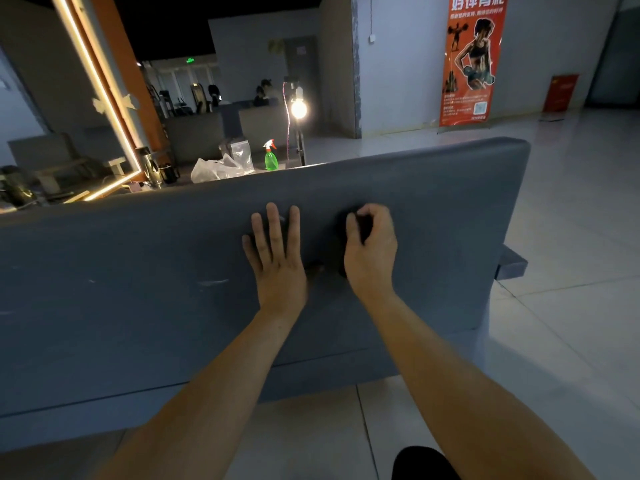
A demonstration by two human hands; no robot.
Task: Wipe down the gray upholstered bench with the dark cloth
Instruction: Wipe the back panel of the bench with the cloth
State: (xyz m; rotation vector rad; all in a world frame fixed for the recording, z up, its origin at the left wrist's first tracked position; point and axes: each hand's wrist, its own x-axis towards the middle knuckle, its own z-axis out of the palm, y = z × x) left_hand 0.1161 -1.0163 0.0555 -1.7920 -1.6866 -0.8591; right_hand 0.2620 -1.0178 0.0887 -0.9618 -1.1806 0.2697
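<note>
1. My left hand (277, 258) lies flat on the gray bench (138, 278); its fingers (275, 223) are straight and slightly spread, holding nothing.
2. My right hand (372, 249) is curled, its fingers (369, 213) bunched round the dark cloth (341, 244); the cloth shows only as a dark wad beside the thumb, pressed to the upholstery between the two hands.
3. Pale streaks (213, 282) mark the fabric left of the left fingers, apparently not yet wiped.
4. Risk, as I judge it: the cloth is wadded small, so a stroke may cover little and knuckles rather than cloth may rub the fabric; regripping it flatter would help.
5. Risk: dim light and dark cloth on gray fabric hide missed patches; streaks could be skipped.
6. Beyond the fingertips, behind the bench's top edge, stand a green spray bottle (271, 157) and a plastic bag (214, 169); a long upward sweep could knock them.
</note>
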